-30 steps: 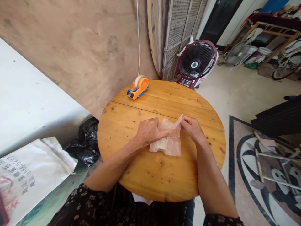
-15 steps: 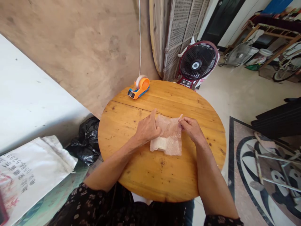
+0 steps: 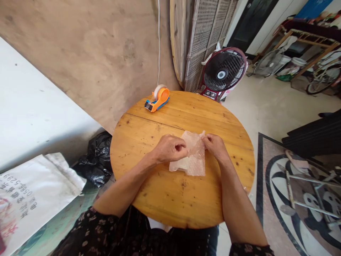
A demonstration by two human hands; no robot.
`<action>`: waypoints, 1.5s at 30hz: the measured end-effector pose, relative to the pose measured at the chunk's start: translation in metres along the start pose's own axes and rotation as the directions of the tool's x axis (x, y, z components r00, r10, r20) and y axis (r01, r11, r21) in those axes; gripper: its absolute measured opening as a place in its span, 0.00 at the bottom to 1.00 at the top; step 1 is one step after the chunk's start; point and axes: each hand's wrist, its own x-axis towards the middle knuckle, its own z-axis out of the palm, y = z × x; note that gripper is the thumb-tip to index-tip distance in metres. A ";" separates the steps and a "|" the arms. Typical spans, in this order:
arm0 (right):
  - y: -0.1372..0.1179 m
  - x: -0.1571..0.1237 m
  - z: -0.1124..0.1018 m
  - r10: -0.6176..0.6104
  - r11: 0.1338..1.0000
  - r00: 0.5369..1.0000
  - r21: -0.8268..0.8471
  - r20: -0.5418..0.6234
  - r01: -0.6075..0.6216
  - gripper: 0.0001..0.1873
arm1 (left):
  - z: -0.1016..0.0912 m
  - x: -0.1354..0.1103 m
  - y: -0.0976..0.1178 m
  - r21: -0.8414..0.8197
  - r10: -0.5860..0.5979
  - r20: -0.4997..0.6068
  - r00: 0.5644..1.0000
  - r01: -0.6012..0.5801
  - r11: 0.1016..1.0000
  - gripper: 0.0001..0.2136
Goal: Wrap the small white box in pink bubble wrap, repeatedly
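Observation:
A piece of clear bubble wrap (image 3: 194, 156) lies folded on the round wooden table (image 3: 170, 199), near its middle. My left hand (image 3: 169, 148) rests on the wrap's left side with its fingers curled and pressed onto the sheet. My right hand (image 3: 216, 145) pinches the wrap's upper right corner. An orange and blue tape dispenser (image 3: 157, 98) with a roll of clear tape stands at the far left edge of the table, well away from both hands.
A red floor fan (image 3: 223, 71) stands just beyond the table's far edge. A black bag (image 3: 99, 160) and a white printed sack (image 3: 32, 192) lie on the floor to the left. A wicker screen (image 3: 202, 32) leans against the wall behind.
My left hand has slid from the wrap's upper left down onto its left side, with the fingers curling in. The wrap now lies flatter. The right hand has kept its pinch on the corner.

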 end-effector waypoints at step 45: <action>-0.012 -0.004 -0.002 0.093 0.873 0.996 -0.479 -0.015 -0.088 0.09 | 0.002 0.009 -0.031 0.431 -0.317 0.045 0.947 0.268 0.862 0.10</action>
